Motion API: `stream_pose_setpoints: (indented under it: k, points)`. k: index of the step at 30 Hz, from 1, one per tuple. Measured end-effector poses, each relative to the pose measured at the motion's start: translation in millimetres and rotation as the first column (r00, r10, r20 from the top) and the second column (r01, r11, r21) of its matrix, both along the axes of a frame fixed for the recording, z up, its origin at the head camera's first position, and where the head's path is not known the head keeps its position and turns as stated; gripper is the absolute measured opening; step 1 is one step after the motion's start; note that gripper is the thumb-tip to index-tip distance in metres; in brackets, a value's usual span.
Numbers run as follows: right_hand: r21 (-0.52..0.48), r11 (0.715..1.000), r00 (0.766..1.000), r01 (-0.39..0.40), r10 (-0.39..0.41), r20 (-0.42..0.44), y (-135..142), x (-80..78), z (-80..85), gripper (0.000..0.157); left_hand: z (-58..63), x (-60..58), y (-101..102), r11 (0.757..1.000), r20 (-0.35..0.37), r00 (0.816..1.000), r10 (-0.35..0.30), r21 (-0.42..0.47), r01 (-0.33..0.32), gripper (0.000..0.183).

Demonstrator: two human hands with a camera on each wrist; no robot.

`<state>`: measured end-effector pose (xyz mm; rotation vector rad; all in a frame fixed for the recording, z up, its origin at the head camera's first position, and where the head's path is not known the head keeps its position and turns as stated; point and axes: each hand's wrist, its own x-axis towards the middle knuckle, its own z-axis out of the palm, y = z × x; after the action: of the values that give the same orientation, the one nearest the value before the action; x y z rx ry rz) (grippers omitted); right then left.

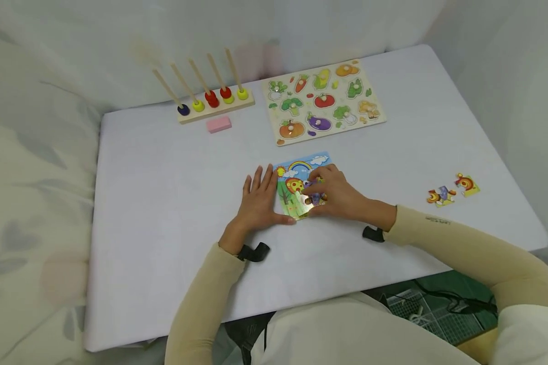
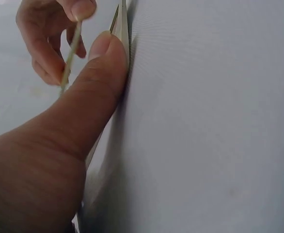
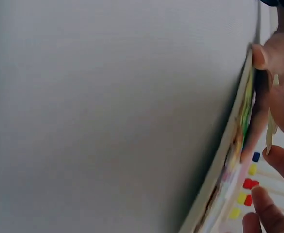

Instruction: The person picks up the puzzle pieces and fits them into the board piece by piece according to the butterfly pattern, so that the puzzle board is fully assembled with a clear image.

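A small jigsaw board (image 1: 301, 165) with a rainbow, sun and cartoon picture lies on the white table in the head view. My left hand (image 1: 259, 205) lies along its left side, fingers straight, with the thumb on the near left corner. Over the board's right half, my right hand (image 1: 340, 195) pinches a thin puzzle piece (image 2: 71, 58) between thumb and fingers. In both wrist views the piece is tilted and held apart from the board. My right fingers cover part of the picture, and glare hides some of it.
Two loose puzzle pieces, one orange and purple (image 1: 441, 196) and one red and yellow (image 1: 467, 184), lie at the right. Behind stand a vegetable peg board (image 1: 303, 111), a bead-peg stand (image 1: 216, 108) and a pink block (image 1: 218, 124).
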<state>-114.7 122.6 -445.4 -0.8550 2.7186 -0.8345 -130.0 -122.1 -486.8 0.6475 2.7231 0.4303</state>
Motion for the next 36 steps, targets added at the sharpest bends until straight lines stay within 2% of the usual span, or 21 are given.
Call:
stream_pose_setpoints:
  k: [4, 10, 15, 22, 31, 36]
  points:
    - [0.043, 0.999, 1.0, 0.018, -0.019, 0.006, -10, -0.1, -5.8, 0.048, -0.2, 0.5, 2, 1.0, -0.011, 1.0, -0.008, -0.011, 0.008, 0.137]
    - [0.077, 0.997, 1.0, 0.025, -0.025, 0.0, -12, 1.5, -8.4, 0.048, 4.0, -1.0, 3, 1.0, -0.019, 1.0, -0.018, -0.017, 0.018, 0.137]
    - [0.084, 0.996, 1.0, 0.007, -0.005, -0.02, -15, -0.7, -9.9, 0.05, 6.2, -1.5, 1, 0.999, -0.026, 1.0, -0.014, -0.03, 0.013, 0.137]
    - [0.086, 0.996, 1.0, 0.01, -0.009, -0.006, -19, -4.2, -11.6, 0.05, 8.2, -2.3, -1, 1.0, -0.02, 1.0, -0.007, -0.02, 0.006, 0.137]
    - [0.16, 0.987, 0.999, -0.018, 0.026, -0.046, -17, -2.6, -12.5, 0.04, 5.1, -0.4, 1, 1.0, 0.012, 1.0, -0.005, -0.017, 0.005, 0.136]
    - [0.21, 0.976, 0.99, -0.05, 0.076, -0.119, -18, -0.5, -11.7, 0.04, 3.5, 1.0, 1, 1.0, 0.014, 1.0, 0.005, -0.018, -0.005, 0.136]
